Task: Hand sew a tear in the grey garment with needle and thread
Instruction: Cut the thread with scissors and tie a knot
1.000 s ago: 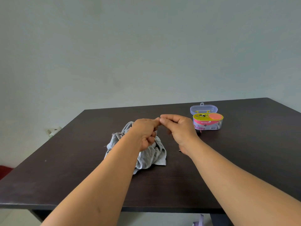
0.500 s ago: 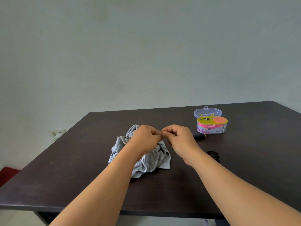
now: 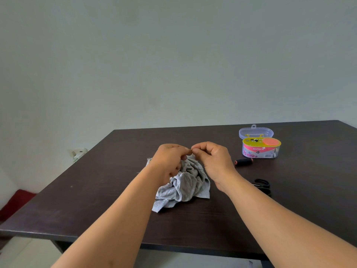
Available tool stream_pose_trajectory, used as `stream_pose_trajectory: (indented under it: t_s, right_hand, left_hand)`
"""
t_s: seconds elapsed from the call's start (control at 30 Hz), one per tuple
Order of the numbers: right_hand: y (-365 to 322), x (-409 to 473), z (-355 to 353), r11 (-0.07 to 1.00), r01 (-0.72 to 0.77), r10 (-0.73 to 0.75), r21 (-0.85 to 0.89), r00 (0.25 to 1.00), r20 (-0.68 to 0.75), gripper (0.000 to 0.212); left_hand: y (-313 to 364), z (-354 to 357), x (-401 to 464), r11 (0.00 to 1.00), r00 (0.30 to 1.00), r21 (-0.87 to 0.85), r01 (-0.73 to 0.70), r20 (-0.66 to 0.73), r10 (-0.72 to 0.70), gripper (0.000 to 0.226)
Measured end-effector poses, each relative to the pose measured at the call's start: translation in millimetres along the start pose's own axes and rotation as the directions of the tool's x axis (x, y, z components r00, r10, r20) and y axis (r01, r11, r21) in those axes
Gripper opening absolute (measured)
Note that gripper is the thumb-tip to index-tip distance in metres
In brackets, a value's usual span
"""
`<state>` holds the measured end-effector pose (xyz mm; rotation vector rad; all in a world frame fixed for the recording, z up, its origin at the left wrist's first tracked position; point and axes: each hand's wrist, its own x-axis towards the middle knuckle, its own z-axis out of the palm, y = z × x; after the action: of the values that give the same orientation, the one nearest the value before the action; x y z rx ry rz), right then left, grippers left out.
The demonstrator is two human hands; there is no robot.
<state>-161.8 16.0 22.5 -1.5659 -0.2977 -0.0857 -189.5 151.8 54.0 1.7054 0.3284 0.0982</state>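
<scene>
Three things right of garment (image 3: 185, 182): sewing kit (image 3: 259, 148), spool (image 3: 243, 162), scissors (image 3: 261, 185).

Both forearms bare to the frame edge. Left hand (image 3: 169, 161) and right hand (image 3: 213, 161) ungloved.

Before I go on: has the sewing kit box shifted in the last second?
No. The sewing kit box keeps the same spot near the far edge of the table, right of the grey garment; only the camera view shifted.
</scene>
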Motion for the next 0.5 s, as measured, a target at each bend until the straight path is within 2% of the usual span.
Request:
stream_pose_trajectory:
  t_s: [0.13, 0.2, 0.27, 0.33, 0.4, 0.5]
  right_hand:
    - [-0.6, -1.8, 2.5, 1.000, -0.001, 0.001, -0.003, 1.000, 0.027, 0.012]
    - [-1.2, -3.3, 2.6, 1.000, -0.007, 0.008, -0.029, 0.999, 0.054, 0.013]
    - [-1.6, -3.7, 2.4, 0.999, -0.013, 0.016, -0.049, 0.998, 0.061, 0.014]
    - [-2.2, -2.9, 2.4, 0.998, -0.002, 0.005, -0.064, 0.999, 0.036, 0.015]
    - [-3.2, -1.0, 1.9, 0.997, 0.016, -0.016, -0.072, 1.000, 0.003, 0.016]
    - [-4.6, 0.9, 0.7, 0.996, 0.039, -0.039, -0.080, 0.999, 0.001, 0.013]
  left_hand:
    - [-0.2, -1.7, 4.2, 0.975, 0.995, -0.200, 0.096, -0.022, -0.102, 0.011]
    - [-0.9, -1.1, 5.8, 0.974, 0.995, -0.210, 0.083, -0.043, -0.094, 0.010]
    - [-2.5, -1.2, 6.6, 0.995, 0.995, -0.093, 0.027, -0.089, -0.036, 0.011]
    - [-3.9, -3.2, 6.3, 0.992, 0.993, 0.115, -0.048, -0.103, 0.060, 0.013]
    - [-3.8, -5.3, 4.9, 0.948, 0.987, 0.294, -0.123, -0.062, 0.147, 0.013]
    - [-1.2, -7.1, 2.3, 0.873, 0.977, 0.447, -0.194, 0.005, 0.215, 0.012]
